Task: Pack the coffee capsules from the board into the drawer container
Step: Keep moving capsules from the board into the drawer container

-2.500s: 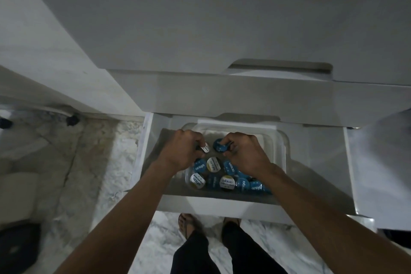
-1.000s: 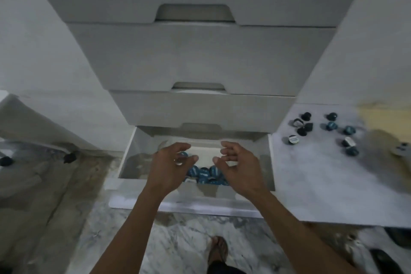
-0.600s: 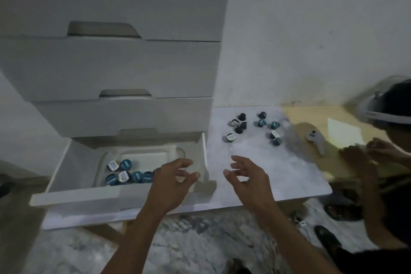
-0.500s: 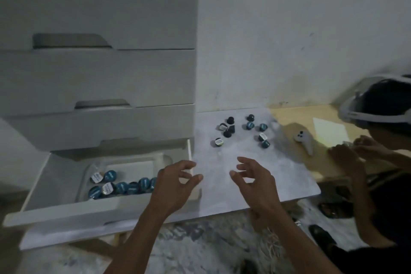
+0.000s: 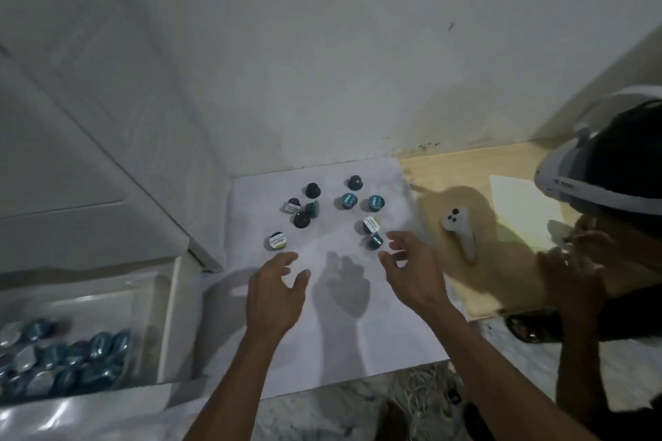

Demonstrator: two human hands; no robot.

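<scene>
Several blue and dark coffee capsules (image 5: 311, 208) lie scattered on the far half of a white board (image 5: 333, 340). My left hand (image 5: 276, 292) hovers over the board with loosely spread fingers and holds nothing, just below a capsule with a pale lid (image 5: 276, 241). My right hand (image 5: 412, 274) is also empty, its fingertips close to a teal capsule (image 5: 374, 241) and a white-lidded one (image 5: 369, 224). At the lower left the open drawer (image 5: 168, 319) holds a clear container with many blue capsules (image 5: 71, 358).
A second person (image 5: 609, 254) with a white headset sits at the right, hands over a wooden surface (image 5: 501, 272). A white controller (image 5: 462, 229) and a sheet of paper (image 5: 519, 204) lie there. White drawer fronts (image 5: 71, 161) stand at the left, a wall behind.
Both hands left the drawer container empty and moved right over the board. The view swung from the drawer to the capsules on the board.
</scene>
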